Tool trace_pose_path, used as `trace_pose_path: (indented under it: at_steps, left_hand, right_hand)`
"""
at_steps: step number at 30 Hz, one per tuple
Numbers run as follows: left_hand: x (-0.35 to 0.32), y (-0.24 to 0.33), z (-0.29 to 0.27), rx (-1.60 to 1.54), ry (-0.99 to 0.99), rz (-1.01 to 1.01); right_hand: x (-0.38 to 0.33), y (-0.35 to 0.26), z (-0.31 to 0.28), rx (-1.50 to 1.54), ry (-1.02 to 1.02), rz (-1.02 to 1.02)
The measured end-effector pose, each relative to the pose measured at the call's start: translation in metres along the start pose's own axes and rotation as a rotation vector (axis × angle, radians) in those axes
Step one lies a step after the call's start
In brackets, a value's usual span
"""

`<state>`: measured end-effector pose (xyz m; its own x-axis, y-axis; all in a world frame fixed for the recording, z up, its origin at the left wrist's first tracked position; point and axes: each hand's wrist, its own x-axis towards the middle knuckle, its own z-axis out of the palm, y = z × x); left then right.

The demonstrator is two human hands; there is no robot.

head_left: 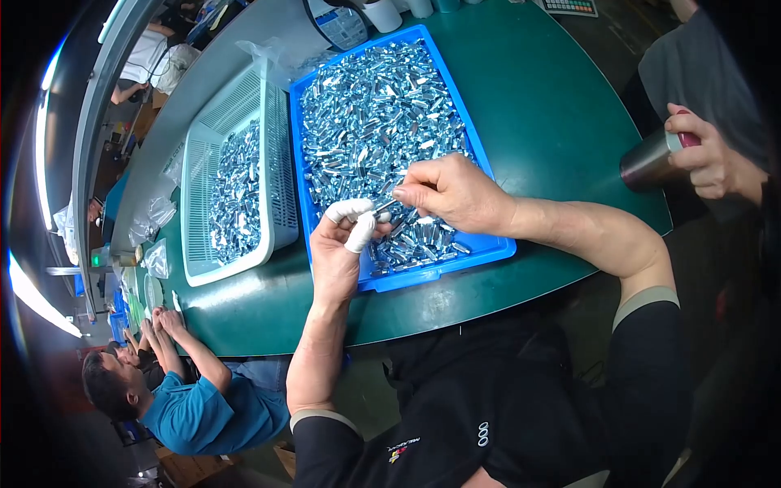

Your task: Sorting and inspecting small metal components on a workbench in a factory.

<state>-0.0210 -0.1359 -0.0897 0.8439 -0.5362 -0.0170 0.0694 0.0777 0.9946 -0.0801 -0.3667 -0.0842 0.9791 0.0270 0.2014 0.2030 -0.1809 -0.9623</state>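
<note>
Over the near end of the blue tray [443, 268], a slim metal piece [384, 206] is grasped by the right hand [454, 195] and left hand [335, 250]. Rightward, the tray is flanked by green tabletop [561, 122], its curved edge seen nearer; lettering is borne by the black shirt [529, 407].

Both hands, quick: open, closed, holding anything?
Left hand: closed, fingertip grip on a slim silvery metal piece.
Right hand: closed, pinching apparently the same piece.

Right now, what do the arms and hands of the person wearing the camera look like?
The left hand wears white finger covers; the right hand wears no glove. Above the bare forearms, short black sleeves end in pale beige cuffs.
</note>
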Motion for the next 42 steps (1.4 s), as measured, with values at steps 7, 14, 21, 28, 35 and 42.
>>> trace_pose_path:
  at_steps: [7,14,21,28,35,42]
  left_hand:
    - [-0.006,-0.002,0.010,0.141,-0.031,0.054]
    - [-0.012,0.036,-0.014,0.586,0.052,0.321]
    - [0.005,0.099,-0.062,1.478,0.409,0.869]
    - [0.021,0.024,-0.035,1.659,-0.053,0.362]
    - [0.020,0.025,-0.029,0.798,0.084,0.012]
    - [0.007,0.016,-0.013,-0.016,0.067,-0.137]
  right_hand:
    - [0.000,-0.003,0.002,-0.008,-0.212,0.041]
    - [0.000,0.004,0.003,0.109,-0.161,0.039]
    - [-0.001,0.001,-0.001,0.098,-0.067,0.046]
    - [-0.002,-0.003,0.004,0.082,-0.115,0.022]
    - [-0.002,0.004,0.002,-0.048,-0.172,0.020]
    - [0.000,0.007,0.003,-0.123,-0.105,-0.043]
